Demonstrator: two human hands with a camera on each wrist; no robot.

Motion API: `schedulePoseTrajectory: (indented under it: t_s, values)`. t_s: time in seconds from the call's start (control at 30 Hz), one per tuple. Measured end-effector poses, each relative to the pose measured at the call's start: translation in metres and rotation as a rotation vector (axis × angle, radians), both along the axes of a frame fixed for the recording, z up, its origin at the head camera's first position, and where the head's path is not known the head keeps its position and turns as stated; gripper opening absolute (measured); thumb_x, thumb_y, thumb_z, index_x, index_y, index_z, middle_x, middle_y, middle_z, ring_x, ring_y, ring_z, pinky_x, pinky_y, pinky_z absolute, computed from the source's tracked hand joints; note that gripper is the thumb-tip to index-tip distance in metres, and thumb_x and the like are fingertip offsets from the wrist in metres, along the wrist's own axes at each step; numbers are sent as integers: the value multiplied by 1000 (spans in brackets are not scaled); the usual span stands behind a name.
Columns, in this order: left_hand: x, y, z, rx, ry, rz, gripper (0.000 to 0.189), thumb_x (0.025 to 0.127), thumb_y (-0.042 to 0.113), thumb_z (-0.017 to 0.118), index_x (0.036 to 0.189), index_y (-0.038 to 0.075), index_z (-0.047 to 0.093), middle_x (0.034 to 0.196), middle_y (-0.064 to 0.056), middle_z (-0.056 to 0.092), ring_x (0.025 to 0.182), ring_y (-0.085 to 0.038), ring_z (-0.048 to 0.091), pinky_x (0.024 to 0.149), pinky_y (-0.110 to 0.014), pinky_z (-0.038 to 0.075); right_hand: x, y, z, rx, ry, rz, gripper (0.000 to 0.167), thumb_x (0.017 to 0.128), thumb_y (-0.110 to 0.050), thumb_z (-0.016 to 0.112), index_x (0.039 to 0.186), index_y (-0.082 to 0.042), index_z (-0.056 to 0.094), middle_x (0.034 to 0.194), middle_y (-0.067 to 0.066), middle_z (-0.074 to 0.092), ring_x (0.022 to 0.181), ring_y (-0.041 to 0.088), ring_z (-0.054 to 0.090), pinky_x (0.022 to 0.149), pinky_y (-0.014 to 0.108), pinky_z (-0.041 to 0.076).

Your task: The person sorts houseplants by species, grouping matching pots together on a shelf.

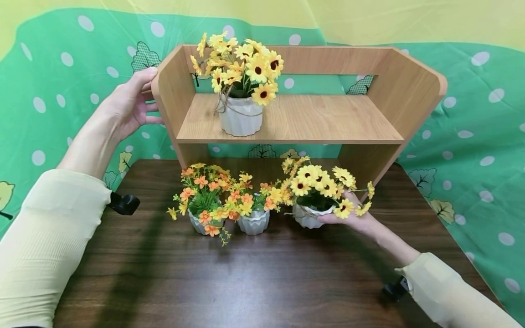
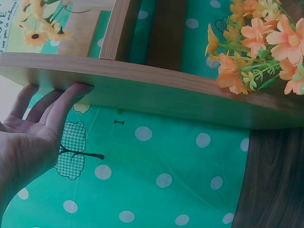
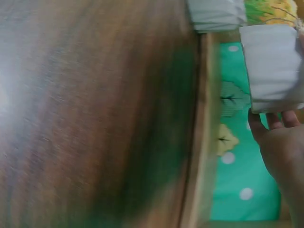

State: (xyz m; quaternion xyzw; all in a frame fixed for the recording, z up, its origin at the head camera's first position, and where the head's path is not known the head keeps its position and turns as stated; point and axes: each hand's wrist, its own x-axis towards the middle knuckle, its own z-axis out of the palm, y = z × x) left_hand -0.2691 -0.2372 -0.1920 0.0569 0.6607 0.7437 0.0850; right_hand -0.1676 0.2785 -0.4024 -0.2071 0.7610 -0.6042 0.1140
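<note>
Head view, left hand: our left hand lies flat, fingers straight, against the outer left side panel of the wooden shelf; if we lean harder the shelf could skid on the bench.
Head view, shelf pot: the sunflower pot on the shelf stands near that left end, so a jolt might tip it.
Head view, right hand: our right hand, fingers fairly straight, touches the sunflower pot on the bench; a shove could knock it into the orange flower pots just beside.
Left wrist view: fingertips press the panel edge; a slip looks possible.
Right wrist view: blurred; the fingers sit under the white pot, and we cannot tell whether they grip it.
</note>
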Motion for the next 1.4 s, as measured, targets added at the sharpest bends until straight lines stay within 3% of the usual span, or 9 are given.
schedulePoseTrajectory:
  t_s: [0.27,0.4,0.63,0.87,0.97,1.03,1.1,1.23,1.4]
  values:
    - [0,0,1,-1,8,7,45,95,45,66,136,28,56,140,0,52,107,-19,70,70,-40,63,5,4,32,19,111,20,59,88,-1,78,140,-18,57,133,-15,67,123,-2,60,102,13,48]
    - [0,-1,1,-3,7,7,45,95,46,66,136,28,56,139,0,52,107,-19,70,69,-40,63,9,8,45,-44,74,52,57,90,5,73,141,-12,56,133,-8,69,125,3,62,104,17,50]
    - [0,0,1,-9,7,8,46,94,46,66,136,29,56,139,-1,52,108,-19,69,70,-40,63,19,12,61,80,193,-134,54,83,6,79,130,-13,60,120,-9,71,114,-1,61,98,11,48]
    - [0,0,2,-9,7,8,46,95,45,66,136,28,56,140,-1,52,109,-19,69,70,-39,63,18,14,80,15,252,-88,54,83,13,73,131,-11,63,121,-7,72,112,1,65,96,14,52]
    - [0,0,2,-8,5,7,46,95,45,66,136,29,56,140,-1,51,109,-19,69,70,-39,63,21,22,89,154,143,-156,38,91,0,71,123,-21,68,117,-20,70,109,-10,61,100,17,49]
    - [1,0,2,-7,3,6,46,95,45,66,137,29,55,140,-1,51,109,-19,69,70,-39,63,18,23,94,211,172,-206,45,90,-2,73,132,-15,62,125,-13,67,113,-7,57,102,18,47]
    - [1,0,2,-8,2,5,47,95,46,66,137,29,55,140,0,51,109,-19,69,70,-39,64,20,29,101,388,68,-230,33,97,-19,68,130,-12,63,129,-5,67,109,-11,54,101,27,48]
    - [1,0,1,-7,5,2,48,95,46,66,138,28,54,140,-1,51,109,-19,69,70,-39,64,20,29,117,563,19,-260,44,100,-36,63,125,1,64,136,20,59,112,1,55,98,37,48]
    - [1,0,0,-9,10,-8,51,94,47,66,140,27,53,140,-2,51,111,-19,68,72,-39,64,13,25,128,381,200,-232,50,93,-13,69,140,-16,53,138,-1,57,119,7,52,97,19,44]
